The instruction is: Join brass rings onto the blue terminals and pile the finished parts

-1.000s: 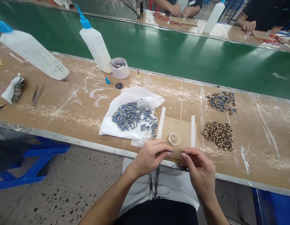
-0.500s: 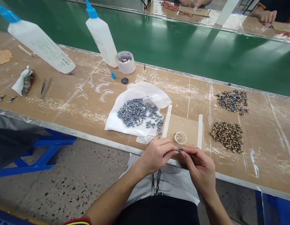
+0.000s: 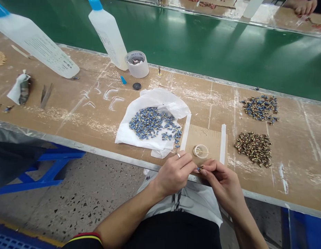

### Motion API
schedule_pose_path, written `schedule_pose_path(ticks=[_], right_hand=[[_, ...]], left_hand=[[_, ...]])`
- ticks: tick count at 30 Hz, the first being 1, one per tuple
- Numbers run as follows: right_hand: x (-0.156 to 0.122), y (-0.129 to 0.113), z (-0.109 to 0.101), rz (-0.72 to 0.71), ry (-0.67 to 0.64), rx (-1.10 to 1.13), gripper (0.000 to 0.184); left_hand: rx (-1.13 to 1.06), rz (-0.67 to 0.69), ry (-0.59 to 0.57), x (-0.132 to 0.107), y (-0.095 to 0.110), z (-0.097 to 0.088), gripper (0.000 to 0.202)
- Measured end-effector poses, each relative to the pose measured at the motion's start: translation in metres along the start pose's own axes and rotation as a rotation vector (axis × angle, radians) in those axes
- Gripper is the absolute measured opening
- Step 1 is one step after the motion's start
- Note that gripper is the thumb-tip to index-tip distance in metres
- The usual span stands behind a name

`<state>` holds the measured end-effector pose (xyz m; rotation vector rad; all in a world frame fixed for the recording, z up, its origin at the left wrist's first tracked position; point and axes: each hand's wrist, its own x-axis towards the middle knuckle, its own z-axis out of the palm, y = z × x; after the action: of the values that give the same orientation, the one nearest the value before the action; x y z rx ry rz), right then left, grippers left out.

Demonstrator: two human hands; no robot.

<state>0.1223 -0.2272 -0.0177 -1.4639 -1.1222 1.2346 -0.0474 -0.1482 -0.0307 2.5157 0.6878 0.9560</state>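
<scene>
My left hand (image 3: pixel 176 173), with a ring on one finger, is closed in a pinch on a small blue part (image 3: pixel 198 168). My right hand (image 3: pixel 225 181) pinches a small brown-and-gold part (image 3: pixel 201 166) that meets the blue one between my fingertips. Whether the two are joined I cannot tell. Just beyond my fingers stands a small clear cup (image 3: pixel 201 151) with a thin stick in it. Blue parts (image 3: pixel 146 122) lie heaped on a white sheet (image 3: pixel 124 133) to the left. To the right is a pile of brown parts (image 3: pixel 254 148), with blue-and-brown pieces (image 3: pixel 260 109) behind it.
Two white bottles (image 3: pixel 38 43) (image 3: pixel 108 38) with blue tops lean at the back left. Beside them are a tape roll (image 3: pixel 137 67) holding scraps, a black cap (image 3: pixel 137 86) and tweezers (image 3: pixel 46 96). A green belt (image 3: pixel 191 48) runs behind; another person's hand (image 3: pixel 305 7) is across it.
The view has shifted slightly, so the bottles sit higher and further left. My left hand has turned a little, showing the ring. Both hands stay together on the small parts.
</scene>
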Motion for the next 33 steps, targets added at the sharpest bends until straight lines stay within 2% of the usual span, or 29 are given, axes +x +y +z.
schedule_pose_path(ticks=[4,9,14,17,23,29,33], right_hand=[[0.001,-0.001,0.0,-0.015,-0.049,-0.052,0.017],[-0.001,0.0,0.006,-0.073,0.019,-0.112,0.022],[0.003,-0.005,0.005,-0.071,-0.085,-0.17,0.024],[0.004,-0.005,0.003,-0.071,-0.095,-0.174,0.024],[0.001,0.0,0.002,-0.039,-0.044,-0.04,0.011],[0.0,0.001,0.0,-0.03,0.082,0.034,0.007],[0.0,0.001,0.001,-0.047,0.113,0.065,0.005]], left_hand=[[0.002,0.035,-0.028,-0.001,-0.001,0.0,0.026],[-0.046,-0.007,-0.034,-0.003,-0.002,0.001,0.026],[-0.058,0.006,-0.085,-0.005,-0.002,0.0,0.024],[-0.077,-0.011,-0.101,-0.006,-0.003,-0.001,0.023],[-0.193,-0.086,-0.058,-0.003,-0.003,-0.003,0.019],[-0.328,-0.191,-0.155,0.003,-0.001,-0.008,0.019],[-0.338,-0.208,-0.222,0.003,-0.001,-0.01,0.023]])
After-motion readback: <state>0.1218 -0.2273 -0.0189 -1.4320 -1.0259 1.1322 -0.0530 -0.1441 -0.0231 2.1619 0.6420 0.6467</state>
